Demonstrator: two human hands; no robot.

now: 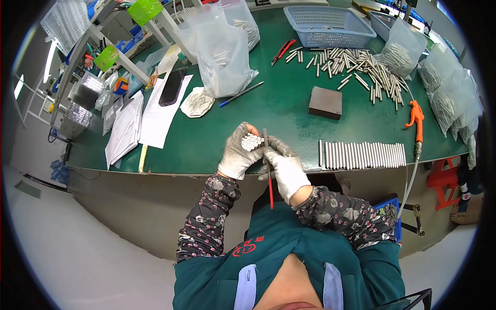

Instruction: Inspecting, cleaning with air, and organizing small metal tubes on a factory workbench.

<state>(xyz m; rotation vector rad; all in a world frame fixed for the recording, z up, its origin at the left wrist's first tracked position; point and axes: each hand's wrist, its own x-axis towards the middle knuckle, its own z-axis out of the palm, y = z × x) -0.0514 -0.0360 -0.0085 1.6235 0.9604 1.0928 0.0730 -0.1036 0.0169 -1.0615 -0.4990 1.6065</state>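
Observation:
Wrapped in my left hand [237, 155] is a bundle of metal pins [251, 142], their round ends showing as a tight cluster. My gloved right hand [284, 166] is closed on a thin file [271, 194] with a red handle, its grey blade standing against the right side of the bundle. Both hands are at the table's near edge and wear whitish gloves with grey-stained fingers. To their right lies a row of metal pins [361, 155], side by side. Beyond it sits a dark brown block [325, 103].
Loose pins [356, 70] are heaped before a blue basket [330, 31]. Bags of pins [449, 85] and an orange air gun [415, 124] with a hose are at the right. A red cutter [283, 52], pen [241, 94], cloth [198, 102], phone [172, 88] and papers [164, 113] lie further left.

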